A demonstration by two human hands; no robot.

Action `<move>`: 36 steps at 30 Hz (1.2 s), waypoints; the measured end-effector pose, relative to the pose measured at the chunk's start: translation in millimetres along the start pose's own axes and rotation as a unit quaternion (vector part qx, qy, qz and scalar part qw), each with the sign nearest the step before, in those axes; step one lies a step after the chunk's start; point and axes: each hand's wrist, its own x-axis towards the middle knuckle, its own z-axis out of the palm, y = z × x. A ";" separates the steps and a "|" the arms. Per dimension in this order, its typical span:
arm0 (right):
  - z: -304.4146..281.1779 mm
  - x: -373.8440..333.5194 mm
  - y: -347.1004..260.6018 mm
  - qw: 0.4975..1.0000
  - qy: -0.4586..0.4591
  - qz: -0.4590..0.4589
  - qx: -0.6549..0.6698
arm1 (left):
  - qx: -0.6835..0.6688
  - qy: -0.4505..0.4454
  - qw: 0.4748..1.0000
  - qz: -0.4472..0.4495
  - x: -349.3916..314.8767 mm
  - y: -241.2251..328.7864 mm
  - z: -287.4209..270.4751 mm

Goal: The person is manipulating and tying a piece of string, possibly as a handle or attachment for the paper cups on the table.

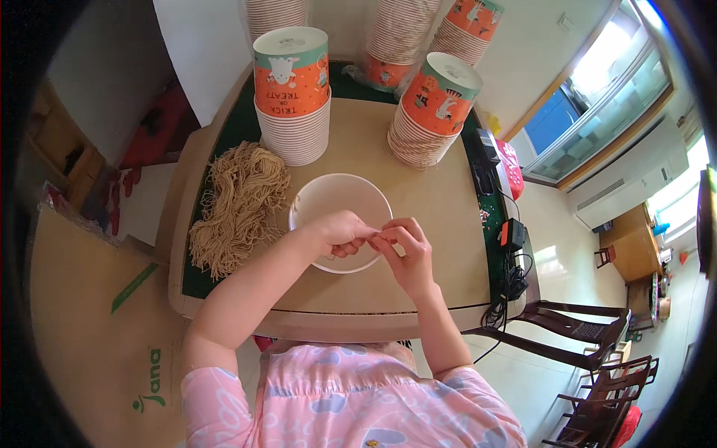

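Observation:
A white paper bucket (341, 196) stands mouth up on the table in front of me, with a short bit of beige cord at its left rim. Over its near right rim, my left hand (345, 233) and my right hand (405, 250) meet fingertip to fingertip. Both are closed in a pinch; whatever lies between the fingers is too small to make out. Left of the bucket is a loose heap of beige cords (243, 205). Behind it rises an upside-down stack of orange and green printed paper buckets (292, 93).
Another upside-down bucket stack (439, 101) with cords about it stands at the back right. Wrapped stacks (403, 33) line the wall. Along the table's right edge lie black cables (510, 280) and a small orange-black box (512, 234). A dark wooden chair (575, 328) stands at right.

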 end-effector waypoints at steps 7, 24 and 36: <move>0.7 -6.9 2.7 0.994 0.031 -0.071 -0.079 | -0.052 0.003 0.999 -0.007 3.8 -3.0 -3.1; 17.0 -28.8 18.3 0.976 0.092 0.132 0.146 | 0.002 0.064 0.990 0.125 -13.5 -8.8 15.5; 17.1 -29.5 4.6 0.875 0.092 0.313 0.358 | 0.455 0.281 0.734 0.417 -34.1 -20.5 49.3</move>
